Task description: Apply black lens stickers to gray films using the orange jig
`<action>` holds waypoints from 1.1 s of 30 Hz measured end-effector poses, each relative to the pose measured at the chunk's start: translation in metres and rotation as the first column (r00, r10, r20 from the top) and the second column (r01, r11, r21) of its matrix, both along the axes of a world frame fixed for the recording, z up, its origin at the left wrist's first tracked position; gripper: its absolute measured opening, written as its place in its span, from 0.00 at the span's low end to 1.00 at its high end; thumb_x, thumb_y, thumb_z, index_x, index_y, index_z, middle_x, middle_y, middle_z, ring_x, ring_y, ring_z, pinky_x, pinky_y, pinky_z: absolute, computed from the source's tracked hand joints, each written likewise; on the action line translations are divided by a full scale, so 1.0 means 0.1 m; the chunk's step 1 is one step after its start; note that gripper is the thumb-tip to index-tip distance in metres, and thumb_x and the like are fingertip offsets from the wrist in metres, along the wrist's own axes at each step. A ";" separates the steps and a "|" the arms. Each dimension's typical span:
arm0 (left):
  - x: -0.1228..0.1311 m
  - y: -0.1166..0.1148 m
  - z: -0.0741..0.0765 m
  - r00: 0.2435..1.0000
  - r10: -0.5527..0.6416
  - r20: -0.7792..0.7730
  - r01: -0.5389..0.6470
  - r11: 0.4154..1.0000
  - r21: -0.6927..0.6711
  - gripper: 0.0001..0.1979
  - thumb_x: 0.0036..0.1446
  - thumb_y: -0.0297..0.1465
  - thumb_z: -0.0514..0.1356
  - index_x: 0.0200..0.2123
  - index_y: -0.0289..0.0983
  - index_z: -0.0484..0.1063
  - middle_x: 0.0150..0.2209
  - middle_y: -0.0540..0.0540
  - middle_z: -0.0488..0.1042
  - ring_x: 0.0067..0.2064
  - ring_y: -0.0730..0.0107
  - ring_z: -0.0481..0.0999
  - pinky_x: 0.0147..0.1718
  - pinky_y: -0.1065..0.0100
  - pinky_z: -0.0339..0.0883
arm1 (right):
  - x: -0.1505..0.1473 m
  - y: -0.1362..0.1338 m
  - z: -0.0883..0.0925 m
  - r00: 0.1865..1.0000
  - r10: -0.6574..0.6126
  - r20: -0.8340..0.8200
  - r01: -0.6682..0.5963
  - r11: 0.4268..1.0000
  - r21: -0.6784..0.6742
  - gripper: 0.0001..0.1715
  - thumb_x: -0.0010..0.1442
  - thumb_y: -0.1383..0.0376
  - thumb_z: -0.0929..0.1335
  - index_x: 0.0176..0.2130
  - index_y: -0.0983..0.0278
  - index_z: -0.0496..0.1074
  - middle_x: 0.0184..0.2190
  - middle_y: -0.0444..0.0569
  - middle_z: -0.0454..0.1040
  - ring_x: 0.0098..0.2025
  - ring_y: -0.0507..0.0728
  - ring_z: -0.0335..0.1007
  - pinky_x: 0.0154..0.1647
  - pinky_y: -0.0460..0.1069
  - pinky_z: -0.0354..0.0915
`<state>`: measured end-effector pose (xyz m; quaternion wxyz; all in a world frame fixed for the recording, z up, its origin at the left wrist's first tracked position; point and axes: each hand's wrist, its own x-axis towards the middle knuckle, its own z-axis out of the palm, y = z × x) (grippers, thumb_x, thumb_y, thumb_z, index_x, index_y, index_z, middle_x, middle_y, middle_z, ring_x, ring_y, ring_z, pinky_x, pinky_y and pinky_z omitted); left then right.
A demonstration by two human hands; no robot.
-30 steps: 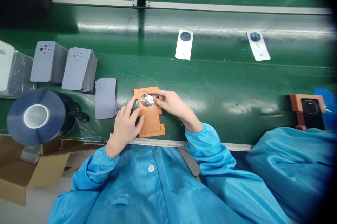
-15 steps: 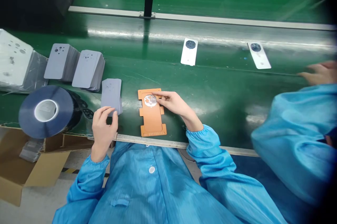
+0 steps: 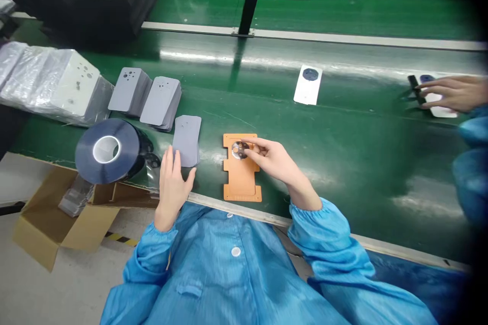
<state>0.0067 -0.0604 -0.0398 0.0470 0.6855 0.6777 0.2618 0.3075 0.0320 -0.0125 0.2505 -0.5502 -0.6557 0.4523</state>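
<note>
An orange jig plate (image 3: 241, 175) lies on the green belt near its front edge. A round shiny disc (image 3: 239, 150) sits in the jig's upper recess. My right hand (image 3: 272, 159) rests on the jig with its fingertips pinched at the disc's right edge. My left hand (image 3: 173, 182) lies flat, fingers stretched out, its fingertips at the near end of a small stack of grey cards (image 3: 187, 140) left of the jig. It holds nothing.
Two more fanned stacks of grey cards (image 3: 160, 96), a dark tape roll (image 3: 107, 150), bagged white sheets (image 3: 57, 86) and a cardboard box (image 3: 57, 223) sit at the left. A white card (image 3: 307, 84) lies on the belt. A co-worker's hand (image 3: 452, 93) reaches in far right.
My left hand left the jig and moved left to the grey card stack, opening flat. The right hand stayed at the disc. The co-worker's hand reached to the far white card.
</note>
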 end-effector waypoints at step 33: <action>0.88 -0.13 -0.21 0.668 -0.725 -0.169 0.740 0.671 0.047 0.23 0.70 0.37 0.62 0.63 0.34 0.70 0.68 0.34 0.69 0.73 0.47 0.62 0.72 0.44 0.52 | 0.12 -0.33 -0.18 0.954 -0.070 -0.290 0.083 0.996 0.034 0.43 0.62 0.72 0.65 0.73 0.55 0.58 0.46 0.49 0.72 0.32 0.50 0.72 0.34 0.48 0.75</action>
